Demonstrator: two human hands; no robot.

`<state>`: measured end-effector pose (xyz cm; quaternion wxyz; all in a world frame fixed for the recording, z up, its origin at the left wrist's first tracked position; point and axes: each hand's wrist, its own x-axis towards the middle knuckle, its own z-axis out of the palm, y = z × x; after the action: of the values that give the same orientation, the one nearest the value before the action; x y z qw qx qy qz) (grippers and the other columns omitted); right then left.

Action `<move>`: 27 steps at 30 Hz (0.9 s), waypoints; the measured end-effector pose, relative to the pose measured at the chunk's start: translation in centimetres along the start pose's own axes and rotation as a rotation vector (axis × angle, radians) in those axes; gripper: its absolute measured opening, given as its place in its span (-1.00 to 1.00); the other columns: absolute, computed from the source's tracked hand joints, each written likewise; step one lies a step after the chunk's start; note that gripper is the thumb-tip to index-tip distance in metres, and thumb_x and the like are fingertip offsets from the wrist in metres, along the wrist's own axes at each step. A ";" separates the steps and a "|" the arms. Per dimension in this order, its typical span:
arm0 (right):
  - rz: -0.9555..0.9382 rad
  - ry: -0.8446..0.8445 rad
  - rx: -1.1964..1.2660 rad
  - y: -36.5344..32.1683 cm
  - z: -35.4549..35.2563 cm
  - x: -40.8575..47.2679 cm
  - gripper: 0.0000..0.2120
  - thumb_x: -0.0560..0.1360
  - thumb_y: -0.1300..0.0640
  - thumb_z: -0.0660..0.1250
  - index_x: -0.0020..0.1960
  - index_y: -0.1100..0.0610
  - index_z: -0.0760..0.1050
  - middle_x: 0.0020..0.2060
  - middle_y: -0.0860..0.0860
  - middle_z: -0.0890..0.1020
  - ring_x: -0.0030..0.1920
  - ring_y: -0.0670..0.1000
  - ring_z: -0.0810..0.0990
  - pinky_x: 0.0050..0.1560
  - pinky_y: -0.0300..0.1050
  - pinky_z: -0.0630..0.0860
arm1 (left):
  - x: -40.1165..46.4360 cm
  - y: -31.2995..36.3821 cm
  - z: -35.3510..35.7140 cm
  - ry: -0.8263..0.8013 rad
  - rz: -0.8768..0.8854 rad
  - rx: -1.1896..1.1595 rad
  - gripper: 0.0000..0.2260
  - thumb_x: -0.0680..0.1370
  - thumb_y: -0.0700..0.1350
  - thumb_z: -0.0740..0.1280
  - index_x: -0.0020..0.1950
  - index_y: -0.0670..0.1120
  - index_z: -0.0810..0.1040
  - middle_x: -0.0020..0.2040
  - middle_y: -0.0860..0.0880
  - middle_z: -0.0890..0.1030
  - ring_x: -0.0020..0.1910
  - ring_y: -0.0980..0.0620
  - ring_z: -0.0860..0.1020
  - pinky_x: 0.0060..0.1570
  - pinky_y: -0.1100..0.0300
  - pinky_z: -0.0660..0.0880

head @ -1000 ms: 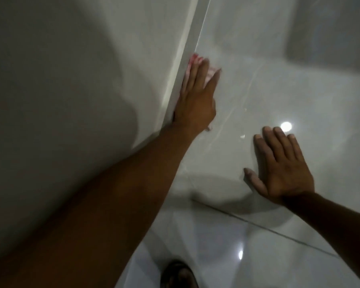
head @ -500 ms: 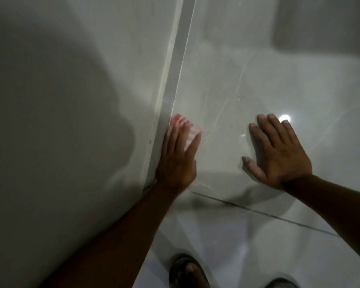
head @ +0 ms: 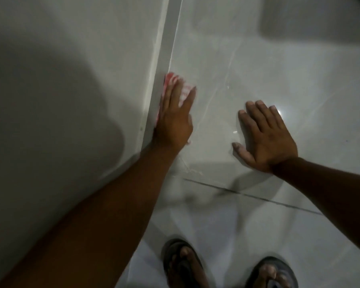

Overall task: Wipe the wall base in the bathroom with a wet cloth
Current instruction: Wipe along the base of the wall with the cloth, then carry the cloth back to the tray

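Note:
A pale strip of wall base (head: pixel 170 34) runs from the top middle down along the foot of the grey wall (head: pixel 60 90). My left hand (head: pixel 173 119) lies flat on a red-and-white cloth (head: pixel 172 80), pressing it against the wall base where it meets the floor. Only the cloth's far end and a sliver by the wrist show past my fingers. My right hand (head: pixel 266 138) rests palm down on the glossy floor tile (head: pixel 247 59), fingers spread, holding nothing.
A dark grout line (head: pixel 252 196) crosses the floor below my hands. My two feet in dark sandals (head: pixel 181 262) (head: pixel 272 273) stand at the bottom edge. A lamp reflection (head: pixel 283 113) glints beside my right fingertips. A shadowed area (head: pixel 316 17) fills the upper right.
My left hand slid the cloth back along the wall base toward me, then a little forward again. My right hand stayed planted on the floor. My feet came into view.

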<state>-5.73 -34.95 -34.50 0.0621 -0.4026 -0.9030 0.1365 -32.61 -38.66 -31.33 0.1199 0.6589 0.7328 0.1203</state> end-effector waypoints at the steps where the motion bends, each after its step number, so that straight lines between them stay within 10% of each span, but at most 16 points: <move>1: 0.003 -0.027 -0.002 -0.1 -0.2 0.0 -0.20 0.53 -0.24 0.21 0.59 0.26 0.23 0.60 0.27 0.24 0.62 0.27 0.14 0.61 0.27 0.04 | -2.6 0.3 -0.2 0.005 -0.015 -0.033 -0.39 0.50 -0.42 0.16 0.54 -0.11 0.40 0.61 -0.28 0.26 0.64 -0.33 0.12 0.60 -0.21 0.19; 14: 0.255 -0.219 -0.190 -2.6 -20.1 2.8 -0.34 0.67 -0.04 -0.04 0.66 0.22 -0.16 0.66 0.22 -0.12 0.65 0.26 -0.18 0.59 0.17 -0.34 | 0.3 17.1 -12.3 -0.182 -0.060 -0.082 -0.29 0.55 -0.44 0.16 0.66 -0.05 0.09 0.71 -0.15 -0.02 0.69 -0.15 -0.11 0.66 -0.12 0.04; 21: 0.378 -0.081 -0.237 6.1 -44.2 6.0 -0.38 0.69 -0.01 -0.08 0.66 0.19 -0.19 0.66 0.19 -0.18 0.64 0.24 -0.26 0.56 0.14 -0.39 | 14.6 32.5 -28.2 -0.082 0.103 -0.097 -0.23 0.52 -0.43 0.24 0.66 0.00 0.07 0.71 -0.13 -0.05 0.69 -0.12 -0.19 0.64 0.00 -0.18; 27: 0.422 -0.153 -0.280 16.8 -49.6 8.1 -0.39 0.70 -0.05 -0.20 0.65 0.17 -0.29 0.63 0.17 -0.31 0.63 0.22 -0.33 0.58 0.16 -0.37 | 26.8 43.5 -28.1 -0.101 0.110 -0.107 -0.16 0.52 -0.37 0.39 0.66 -0.01 0.01 0.71 -0.11 -0.15 0.68 -0.14 -0.22 0.65 -0.06 -0.08</move>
<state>11.84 -8.45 7.94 -0.0925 -0.5754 -0.8111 0.0500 -4.02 -8.01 9.21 0.1851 0.6961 0.6810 0.1321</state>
